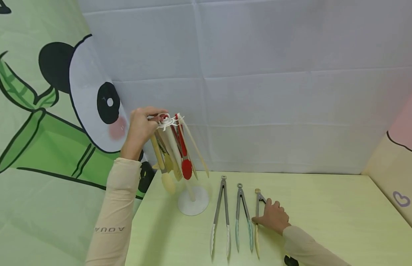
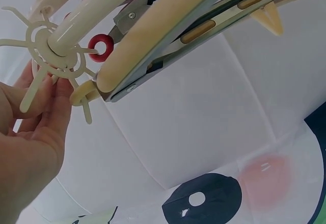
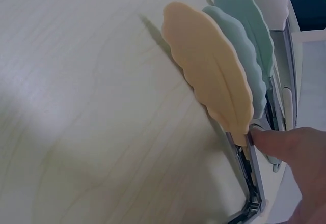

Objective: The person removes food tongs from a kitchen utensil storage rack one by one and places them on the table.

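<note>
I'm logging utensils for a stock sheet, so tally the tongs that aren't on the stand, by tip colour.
White-tipped tongs: 1
Teal-tipped tongs: 1
Yellow-tipped tongs, at the right hand: 1
Total: 3

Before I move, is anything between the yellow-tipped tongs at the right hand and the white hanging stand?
Yes, along the tabletop: first the teal-tipped tongs, then the white-tipped tongs lie between the yellow-tipped tongs and the stand's round base. Above them, nothing visible blocks the way, so lifting over looks feasible.
</note>
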Demonstrator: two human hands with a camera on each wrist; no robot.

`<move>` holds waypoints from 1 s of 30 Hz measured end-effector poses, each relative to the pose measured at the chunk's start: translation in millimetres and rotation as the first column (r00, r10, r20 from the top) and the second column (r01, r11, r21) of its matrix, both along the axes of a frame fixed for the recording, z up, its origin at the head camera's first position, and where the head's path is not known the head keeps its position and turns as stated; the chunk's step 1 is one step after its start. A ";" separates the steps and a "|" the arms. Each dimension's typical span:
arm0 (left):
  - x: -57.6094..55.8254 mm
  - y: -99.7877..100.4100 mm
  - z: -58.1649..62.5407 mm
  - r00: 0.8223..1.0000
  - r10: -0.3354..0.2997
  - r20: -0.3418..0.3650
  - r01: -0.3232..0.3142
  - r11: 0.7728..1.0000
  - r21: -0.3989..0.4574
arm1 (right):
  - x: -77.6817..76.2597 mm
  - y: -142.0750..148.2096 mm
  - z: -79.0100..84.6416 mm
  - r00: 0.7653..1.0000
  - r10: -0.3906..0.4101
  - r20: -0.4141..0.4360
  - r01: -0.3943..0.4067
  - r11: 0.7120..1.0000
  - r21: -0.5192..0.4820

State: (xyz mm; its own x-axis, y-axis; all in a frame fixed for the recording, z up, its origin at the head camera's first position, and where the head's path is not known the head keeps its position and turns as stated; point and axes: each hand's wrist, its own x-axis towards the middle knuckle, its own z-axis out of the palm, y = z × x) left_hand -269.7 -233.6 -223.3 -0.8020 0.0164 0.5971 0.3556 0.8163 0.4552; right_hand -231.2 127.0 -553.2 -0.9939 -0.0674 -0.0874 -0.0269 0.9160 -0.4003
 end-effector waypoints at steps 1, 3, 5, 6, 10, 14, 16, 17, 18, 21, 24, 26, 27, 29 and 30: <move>0.1 -0.4 -0.2 1.000 -0.002 0.002 0.002 1.000 0.003 | -0.4 0.2 1.4 1.000 0.004 -0.007 -0.004 1.000 -0.001; 0.3 -1.6 -0.5 1.000 -0.007 0.006 0.007 1.000 0.002 | -1.8 0.5 5.5 1.000 0.010 -0.027 -0.010 1.000 -0.008; 0.5 -2.8 -0.8 1.000 -0.011 0.012 0.011 1.000 0.004 | -3.7 0.4 12.1 0.999 0.012 -0.045 -0.013 0.999 -0.030; 0.7 -3.4 -1.0 1.000 -0.011 0.015 0.011 1.000 0.006 | -4.7 0.3 15.8 0.998 0.013 -0.058 -0.016 0.999 -0.045; 0.9 -5.6 -0.9 1.000 -0.009 0.016 0.009 1.000 0.007 | -8.2 -1.6 36.5 0.994 0.022 -0.108 -0.037 0.990 -0.135; 0.1 -6.0 -0.6 1.000 -0.014 -0.005 0.015 1.000 0.005 | -11.4 -5.6 59.0 0.989 0.014 -0.149 -0.049 0.971 -0.232; -0.2 -6.0 -0.2 1.000 -0.019 -0.022 0.019 1.000 -0.004 | -13.3 -8.8 69.2 0.986 0.009 -0.169 -0.052 0.966 -0.252; 0.1 -6.0 0.2 0.999 -0.021 -0.026 0.021 1.000 -0.004 | -13.9 -10.6 74.6 0.983 0.007 -0.181 -0.056 0.961 -0.270; 0.4 -6.0 0.7 0.999 -0.023 -0.032 0.023 1.000 -0.008 | -14.7 -12.6 79.9 0.980 0.007 -0.198 -0.064 0.958 -0.280; 0.8 -7.8 0.5 0.999 -0.030 -0.040 0.029 0.999 -0.015 | -13.8 -20.8 92.4 0.965 0.007 -0.263 -0.089 0.949 -0.303; 2.1 -9.8 0.3 0.999 -0.034 -0.035 0.033 0.999 -0.014 | -12.3 -29.1 104.1 0.945 -0.002 -0.326 -0.112 0.937 -0.332; 2.9 -11.1 0.2 0.999 -0.038 -0.032 0.038 0.999 -0.013 | -10.8 -34.4 110.9 0.934 -0.009 -0.357 -0.123 0.930 -0.347; 3.2 -11.8 0.1 0.999 -0.041 -0.030 0.041 0.999 -0.013 | -10.0 -37.1 114.1 0.929 -0.013 -0.371 -0.129 0.926 -0.355; 3.5 -13.3 -0.3 0.999 -0.046 -0.025 0.046 0.999 -0.014 | -8.4 -42.2 120.0 0.921 -0.017 -0.388 -0.140 0.918 -0.372; 3.7 -14.0 -0.5 0.999 -0.048 -0.021 0.047 0.999 -0.012 | -7.5 -44.9 122.8 0.918 -0.019 -0.395 -0.145 0.913 -0.381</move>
State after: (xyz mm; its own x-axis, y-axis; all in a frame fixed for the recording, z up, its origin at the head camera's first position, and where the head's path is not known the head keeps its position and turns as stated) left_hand -265.9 -247.7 -223.8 -0.7874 0.0610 0.6134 0.4035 0.8033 0.4381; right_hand -238.7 82.1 -430.5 -0.9352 -0.0780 0.3453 -0.3047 0.6738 -0.6731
